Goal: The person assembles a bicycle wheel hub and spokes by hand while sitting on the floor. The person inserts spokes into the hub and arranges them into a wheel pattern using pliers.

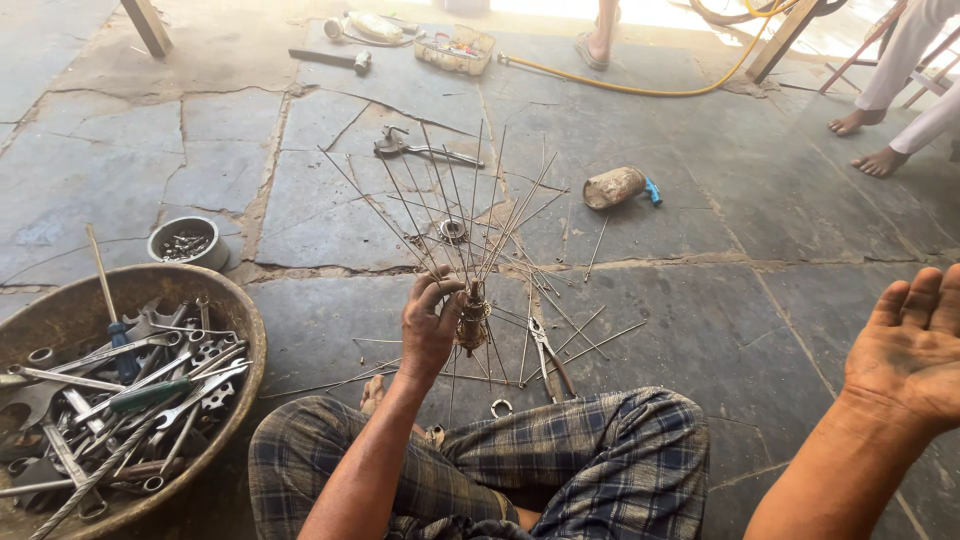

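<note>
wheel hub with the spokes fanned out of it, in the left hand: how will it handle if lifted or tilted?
Probably top-heavy: the left hand grips only the hub while long thin spokes fan far above it. The spokes look loose and springy, splayed at uneven angles, so likely to sway or snag. Some may slip out, as loose spokes already lie on the stone floor.

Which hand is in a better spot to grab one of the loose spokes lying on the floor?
Probably the right hand: it is open, palm up, holding nothing. The left hand is busy gripping the wheel hub with its spokes fanning up. Loose spokes lie between the two hands.
</note>
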